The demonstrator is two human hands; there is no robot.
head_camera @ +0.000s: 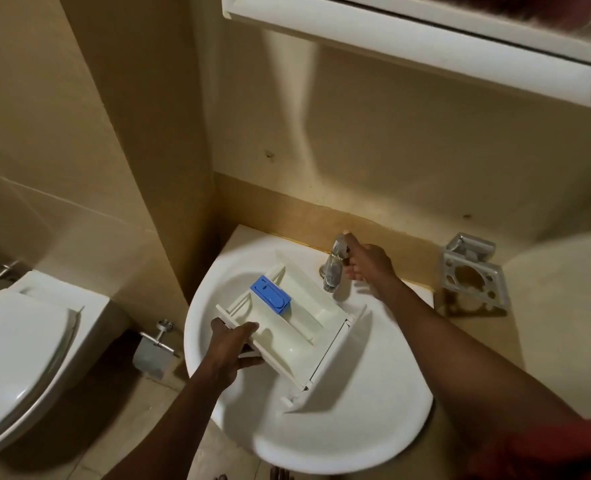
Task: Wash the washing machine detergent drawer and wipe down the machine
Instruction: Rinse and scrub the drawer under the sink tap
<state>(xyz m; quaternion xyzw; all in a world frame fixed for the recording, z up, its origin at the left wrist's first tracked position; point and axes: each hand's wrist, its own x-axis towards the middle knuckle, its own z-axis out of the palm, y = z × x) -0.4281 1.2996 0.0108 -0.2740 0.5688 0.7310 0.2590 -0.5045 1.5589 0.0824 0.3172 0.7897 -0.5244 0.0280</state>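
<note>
A white detergent drawer (304, 327) with a blue insert (270, 294) lies across the bowl of a white sink (373, 420). My left hand (231, 348) grips the drawer's near left edge, thumb on top. My right hand (368, 263) is closed around the handle of the chrome tap (333, 268) at the back of the sink. No water is visible running from the spout. The washing machine is out of view.
A toilet with its lid down (20, 358) stands at the left. A metal paper holder (155, 344) is fixed low on the wall between toilet and sink. A metal wall holder (470, 275) sits right of the tap. A white cabinet (425, 39) hangs overhead.
</note>
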